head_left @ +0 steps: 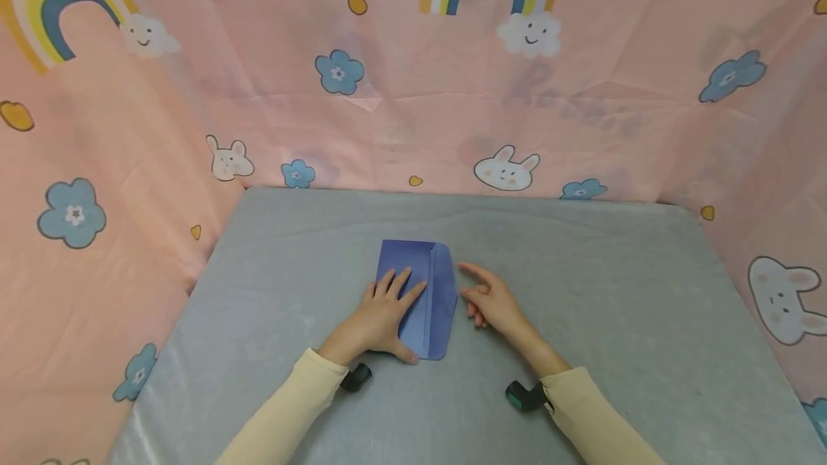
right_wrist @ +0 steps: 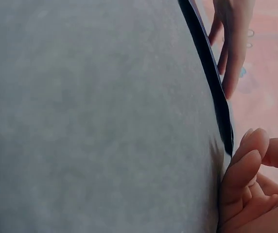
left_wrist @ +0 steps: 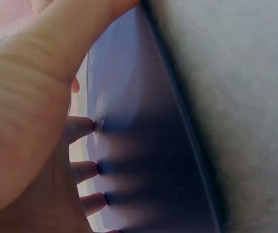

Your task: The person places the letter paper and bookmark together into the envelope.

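Observation:
A blue-purple envelope point(head_left: 405, 255) lies on the grey table, its long flap point(head_left: 443, 307) folded out toward the right. My left hand point(head_left: 382, 316) rests on the envelope's body with fingers spread and the thumb near its lower edge. In the left wrist view, its fingertips press on the envelope point(left_wrist: 144, 107). Just right of the flap is my right hand point(head_left: 496, 305), index finger extended toward the flap's edge and the other fingers loosely bent, holding nothing. In the right wrist view, its fingers point(right_wrist: 241, 179) are low by the table, close to the envelope's thin dark edge point(right_wrist: 209, 68).
The table point(head_left: 614, 293) has a grey cover. A pink curtain point(head_left: 400, 120) printed with rainbows, rabbits and flowers stands along its back and both sides. A small black camera sits at each wrist, such as the right wrist camera point(head_left: 525, 396).

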`<state>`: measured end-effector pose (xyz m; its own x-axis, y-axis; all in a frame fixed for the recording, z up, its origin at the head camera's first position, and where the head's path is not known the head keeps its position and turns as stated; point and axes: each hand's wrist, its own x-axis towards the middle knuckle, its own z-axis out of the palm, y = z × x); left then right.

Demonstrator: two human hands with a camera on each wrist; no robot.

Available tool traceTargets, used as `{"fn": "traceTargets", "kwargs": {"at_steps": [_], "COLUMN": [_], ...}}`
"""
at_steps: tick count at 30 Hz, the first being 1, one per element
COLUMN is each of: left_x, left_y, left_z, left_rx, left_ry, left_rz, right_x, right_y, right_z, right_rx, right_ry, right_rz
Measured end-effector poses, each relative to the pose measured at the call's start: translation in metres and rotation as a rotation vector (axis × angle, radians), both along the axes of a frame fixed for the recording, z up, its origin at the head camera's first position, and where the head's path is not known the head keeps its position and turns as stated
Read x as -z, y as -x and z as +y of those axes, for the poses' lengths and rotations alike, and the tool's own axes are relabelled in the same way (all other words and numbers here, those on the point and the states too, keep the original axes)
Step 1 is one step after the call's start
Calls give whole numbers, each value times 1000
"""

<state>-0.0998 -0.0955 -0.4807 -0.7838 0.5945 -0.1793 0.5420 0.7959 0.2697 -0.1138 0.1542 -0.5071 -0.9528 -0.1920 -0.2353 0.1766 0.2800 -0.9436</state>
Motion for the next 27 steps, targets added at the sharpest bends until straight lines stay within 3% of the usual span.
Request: {"fn": "traceTargets", "kwargs": {"at_steps": [14, 23, 27], "left_x": [3, 2, 2], "left_y": [6, 10, 13], "left_z": [14, 28, 34], "left_rx": [13, 21, 29], "left_ry": [36, 35, 40], "left_rz": [-6, -18, -22], "right_x": [-2, -5, -5], "right_y": [0, 3, 6], "right_z": [8, 28, 41], "right_rx": [60, 66, 68], "right_ry": [58, 21, 39], "right_rz": [-36, -4, -34]}}
